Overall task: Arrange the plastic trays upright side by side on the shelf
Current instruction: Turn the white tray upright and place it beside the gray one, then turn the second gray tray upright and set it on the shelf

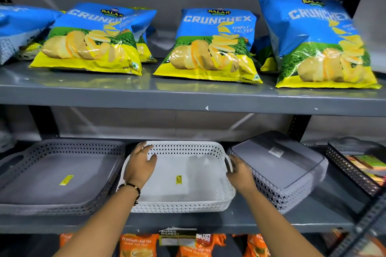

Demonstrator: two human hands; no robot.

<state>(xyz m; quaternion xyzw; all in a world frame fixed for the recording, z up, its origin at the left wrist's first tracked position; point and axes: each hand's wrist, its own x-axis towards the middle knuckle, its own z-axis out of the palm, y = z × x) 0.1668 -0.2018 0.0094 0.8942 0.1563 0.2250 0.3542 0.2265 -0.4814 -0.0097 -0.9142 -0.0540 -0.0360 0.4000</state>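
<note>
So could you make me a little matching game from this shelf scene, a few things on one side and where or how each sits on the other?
Things:
1. white tray
2. grey tray
3. crisp packets
4. tea packets

Places or states:
A. on the top shelf
B. flat at the left, untouched
C. on the shelf below the trays
D. between both hands

Pairs: 1-D, 2-B, 3-A, 4-C

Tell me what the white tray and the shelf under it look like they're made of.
White tray: looks like moulded plastic, matte, with a diamond-pierced lattice wall and a smooth floor bearing a yellow sticker. Shelf: probably painted sheet metal, grey with a slight sheen, with small chips along the upper shelf's edge.
</note>
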